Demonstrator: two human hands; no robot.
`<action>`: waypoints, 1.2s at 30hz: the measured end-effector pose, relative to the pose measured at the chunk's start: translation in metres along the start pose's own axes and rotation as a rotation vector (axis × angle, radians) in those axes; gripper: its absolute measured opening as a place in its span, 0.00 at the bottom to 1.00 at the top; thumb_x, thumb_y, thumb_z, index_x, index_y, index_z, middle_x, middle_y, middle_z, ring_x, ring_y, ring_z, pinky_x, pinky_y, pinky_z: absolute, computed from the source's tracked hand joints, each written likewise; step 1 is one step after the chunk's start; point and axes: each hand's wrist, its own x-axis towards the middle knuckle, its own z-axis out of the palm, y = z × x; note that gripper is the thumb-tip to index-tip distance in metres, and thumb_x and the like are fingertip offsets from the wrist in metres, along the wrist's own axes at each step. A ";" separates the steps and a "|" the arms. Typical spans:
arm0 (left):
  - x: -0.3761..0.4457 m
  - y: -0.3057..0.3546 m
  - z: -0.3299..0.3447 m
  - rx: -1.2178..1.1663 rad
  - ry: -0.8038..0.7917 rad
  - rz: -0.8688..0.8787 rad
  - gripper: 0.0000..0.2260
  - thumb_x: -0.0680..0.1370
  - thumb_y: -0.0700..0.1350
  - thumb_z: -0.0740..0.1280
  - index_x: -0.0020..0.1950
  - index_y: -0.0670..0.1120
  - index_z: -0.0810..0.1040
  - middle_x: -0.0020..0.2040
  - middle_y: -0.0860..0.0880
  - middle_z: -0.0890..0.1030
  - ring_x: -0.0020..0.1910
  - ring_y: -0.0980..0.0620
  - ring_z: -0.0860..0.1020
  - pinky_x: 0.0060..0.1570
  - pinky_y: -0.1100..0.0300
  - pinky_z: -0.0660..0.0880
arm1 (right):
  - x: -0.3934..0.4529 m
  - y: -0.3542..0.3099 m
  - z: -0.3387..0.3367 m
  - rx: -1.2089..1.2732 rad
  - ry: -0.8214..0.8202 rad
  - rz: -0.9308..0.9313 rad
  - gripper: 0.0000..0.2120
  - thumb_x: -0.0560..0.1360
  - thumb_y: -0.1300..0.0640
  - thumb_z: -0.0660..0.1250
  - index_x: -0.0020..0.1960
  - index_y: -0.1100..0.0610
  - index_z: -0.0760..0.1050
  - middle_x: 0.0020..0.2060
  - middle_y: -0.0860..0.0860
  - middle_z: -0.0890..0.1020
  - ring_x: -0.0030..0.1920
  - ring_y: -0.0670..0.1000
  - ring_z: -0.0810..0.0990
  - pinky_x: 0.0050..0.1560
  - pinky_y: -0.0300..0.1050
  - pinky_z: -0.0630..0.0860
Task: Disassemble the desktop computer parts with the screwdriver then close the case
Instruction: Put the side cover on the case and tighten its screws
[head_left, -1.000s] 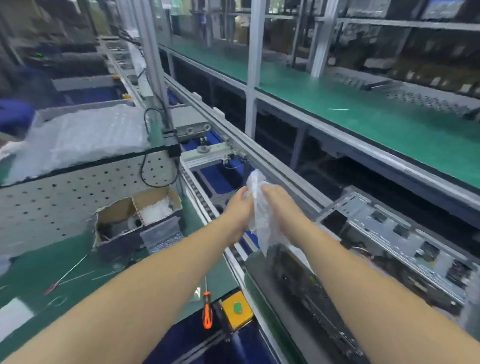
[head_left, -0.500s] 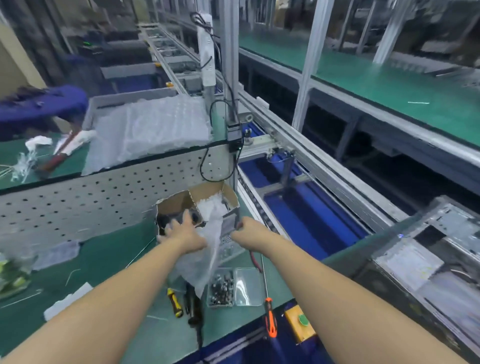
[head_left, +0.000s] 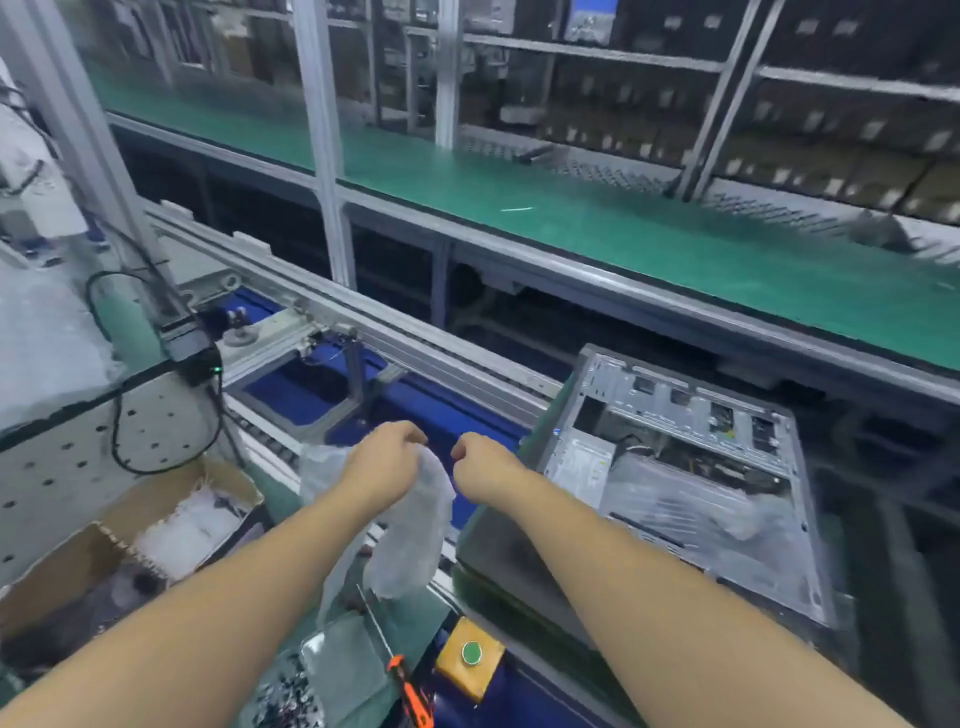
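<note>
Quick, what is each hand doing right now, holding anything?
Left hand: grips a clear plastic bag that hangs below it.
Right hand: fingers curled; whether it holds anything cannot be told.

The open computer case (head_left: 691, 467) lies on its side at the right, on the conveyor line (head_left: 415, 338) that runs from far left to near right. Behind the line stretches a long workbench (head_left: 597, 218), with shelving (head_left: 779, 104) behind that. Left of the case, both hands meet above the line: the left hand (head_left: 384, 462) holds a plastic bag (head_left: 415, 530) that hangs down, the right hand (head_left: 483, 462) just beside it. A cardboard box (head_left: 130, 540) sits at the near left, below a perforated panel (head_left: 104, 431). A screwdriver (head_left: 400, 665) lies at the near edge, a button box (head_left: 470, 662) just right of it.
</note>
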 end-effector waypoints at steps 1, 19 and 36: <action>0.003 0.017 0.009 -0.003 0.007 0.018 0.21 0.75 0.36 0.58 0.58 0.54 0.82 0.61 0.52 0.83 0.61 0.49 0.79 0.63 0.52 0.74 | -0.007 0.014 -0.016 0.017 0.036 0.023 0.19 0.80 0.64 0.58 0.69 0.57 0.73 0.67 0.55 0.78 0.62 0.58 0.77 0.56 0.47 0.74; -0.042 0.347 0.191 0.281 -0.095 0.430 0.09 0.79 0.45 0.59 0.40 0.51 0.75 0.41 0.47 0.80 0.41 0.43 0.77 0.38 0.54 0.72 | -0.214 0.380 -0.248 0.040 0.482 0.388 0.13 0.83 0.63 0.56 0.59 0.63 0.78 0.59 0.58 0.82 0.57 0.60 0.80 0.57 0.53 0.79; -0.254 0.608 0.462 -0.048 -0.849 0.961 0.13 0.82 0.46 0.59 0.52 0.43 0.82 0.50 0.46 0.84 0.49 0.45 0.79 0.48 0.53 0.75 | -0.410 0.590 -0.254 -0.180 0.623 0.934 0.12 0.81 0.57 0.64 0.63 0.61 0.76 0.62 0.59 0.79 0.65 0.61 0.76 0.62 0.51 0.76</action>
